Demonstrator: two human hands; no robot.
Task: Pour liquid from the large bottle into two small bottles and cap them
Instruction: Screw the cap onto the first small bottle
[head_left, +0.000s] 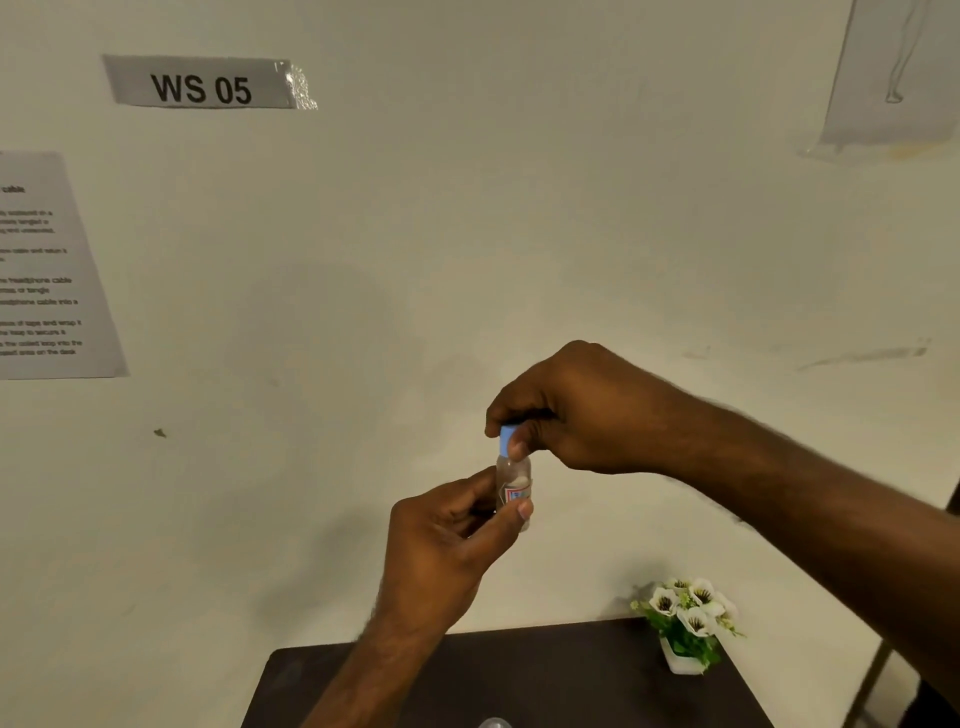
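Pale plaster wall fills most of the view, with a dark brown tabletop (519, 675) at six o'clock and a small white potted flower plant (685, 623) at five o'clock. Above the table, a small clear plastic bottle (514, 480) is gripped low by the left hand (447, 540), while its light blue cap (506, 439) is pinched by the right hand (582, 410). Capping of this bottle is judged under way; whether the second is filled cannot be told.
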